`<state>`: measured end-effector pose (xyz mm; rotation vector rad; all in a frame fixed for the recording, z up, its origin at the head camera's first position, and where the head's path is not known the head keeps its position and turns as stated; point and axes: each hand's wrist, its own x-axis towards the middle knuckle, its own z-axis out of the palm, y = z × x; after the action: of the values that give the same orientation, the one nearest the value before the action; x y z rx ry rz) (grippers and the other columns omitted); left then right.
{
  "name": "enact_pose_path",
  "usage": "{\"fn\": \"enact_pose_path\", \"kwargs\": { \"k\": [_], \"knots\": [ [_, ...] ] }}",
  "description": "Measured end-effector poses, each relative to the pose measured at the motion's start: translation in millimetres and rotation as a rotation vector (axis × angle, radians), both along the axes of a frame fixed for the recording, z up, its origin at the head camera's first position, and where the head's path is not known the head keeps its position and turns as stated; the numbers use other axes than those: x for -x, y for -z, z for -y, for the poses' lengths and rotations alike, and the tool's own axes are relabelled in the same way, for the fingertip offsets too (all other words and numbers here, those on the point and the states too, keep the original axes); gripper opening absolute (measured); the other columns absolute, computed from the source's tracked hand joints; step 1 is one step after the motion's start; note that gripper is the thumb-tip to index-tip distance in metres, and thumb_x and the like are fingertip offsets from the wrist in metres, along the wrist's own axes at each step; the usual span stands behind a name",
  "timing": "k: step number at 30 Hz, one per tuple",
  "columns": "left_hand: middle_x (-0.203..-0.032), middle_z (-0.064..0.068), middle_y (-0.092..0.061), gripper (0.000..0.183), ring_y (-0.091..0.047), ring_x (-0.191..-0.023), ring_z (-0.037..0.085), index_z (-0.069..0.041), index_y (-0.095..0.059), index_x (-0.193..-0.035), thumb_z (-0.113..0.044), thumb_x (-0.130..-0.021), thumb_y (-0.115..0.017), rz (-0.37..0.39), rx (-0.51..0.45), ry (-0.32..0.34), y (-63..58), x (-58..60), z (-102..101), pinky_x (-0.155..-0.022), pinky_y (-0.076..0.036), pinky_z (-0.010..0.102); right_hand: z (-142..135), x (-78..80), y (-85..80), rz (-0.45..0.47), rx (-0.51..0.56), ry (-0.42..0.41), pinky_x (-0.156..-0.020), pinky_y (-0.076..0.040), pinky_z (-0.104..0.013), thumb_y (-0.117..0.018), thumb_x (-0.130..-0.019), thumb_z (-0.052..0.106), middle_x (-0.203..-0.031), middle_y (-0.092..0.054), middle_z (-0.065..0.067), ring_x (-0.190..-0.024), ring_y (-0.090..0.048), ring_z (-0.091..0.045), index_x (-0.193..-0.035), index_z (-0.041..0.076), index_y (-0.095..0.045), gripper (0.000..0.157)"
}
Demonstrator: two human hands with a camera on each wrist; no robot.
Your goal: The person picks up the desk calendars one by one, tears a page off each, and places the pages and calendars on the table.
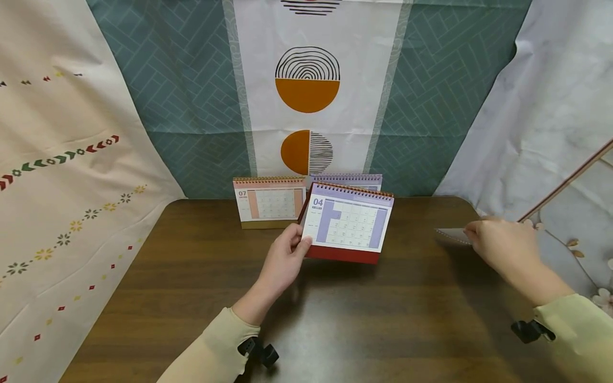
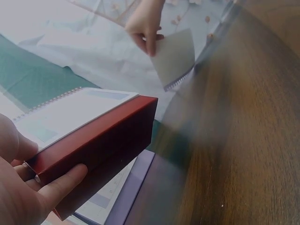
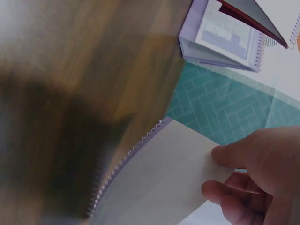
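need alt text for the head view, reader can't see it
A person's left hand holds up a red-based desk calendar showing 04 over a wooden table, while the right hand grips a sheet with a toothed edge. A pink calendar showing 07 and a partly hidden purple calendar stand behind, before a patterned cloth.

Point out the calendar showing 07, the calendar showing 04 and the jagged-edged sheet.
Calendar showing 07 (image 1: 274,204): head view, on its date grid.
Calendar showing 04 (image 1: 351,222): head view, on its date grid.
Jagged-edged sheet (image 3: 152,173): right wrist view, on its pale face.
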<state>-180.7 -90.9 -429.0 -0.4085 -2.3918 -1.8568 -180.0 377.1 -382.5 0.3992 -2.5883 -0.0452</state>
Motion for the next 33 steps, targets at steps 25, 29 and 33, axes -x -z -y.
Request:
{"fn": "enact_pose_path", "kwargs": {
  "k": [25,29,33],
  "knots": [
    [-0.107,0.009,-0.082,0.006,-0.063,-0.083,0.022,-0.001,-0.064,-0.115,-0.006,-0.111,-0.065,0.011,-0.030,0.016,-2.1,-2.8,-4,-0.071,-0.041,0.033,7,-32.1,52.4,0.143,-0.037,-0.049,-0.041,-0.042,-0.049,-0.091,-0.080,0.010,-0.077,-0.068,-0.002,-0.054,-0.063,-0.024,-0.084,0.013,-0.080,0.011],
    [-0.105,0.009,-0.082,0.006,-0.062,-0.082,0.023,-0.002,-0.065,-0.115,-0.007,-0.111,-0.065,0.011,-0.029,0.008,-2.0,-3.3,-5,-0.069,-0.039,0.033,6,-36.1,60.0,0.178,-0.036,-0.057,-0.043,-0.044,-0.047,-0.092,-0.083,0.015,-0.077,-0.068,-0.001,-0.054,-0.062,-0.023,-0.085,0.013,-0.078,0.015],
    [-0.106,0.009,-0.082,0.006,-0.063,-0.083,0.024,-0.003,-0.065,-0.115,-0.007,-0.111,-0.065,0.010,-0.026,0.003,-2.3,-4.0,-6,-0.071,-0.040,0.034,4,-41.7,68.4,0.180,-0.034,-0.072,-0.045,-0.045,-0.043,-0.095,-0.083,0.020,-0.074,-0.065,0.004,-0.056,-0.061,-0.018,-0.085,0.014,-0.077,0.019]
  ]
}}
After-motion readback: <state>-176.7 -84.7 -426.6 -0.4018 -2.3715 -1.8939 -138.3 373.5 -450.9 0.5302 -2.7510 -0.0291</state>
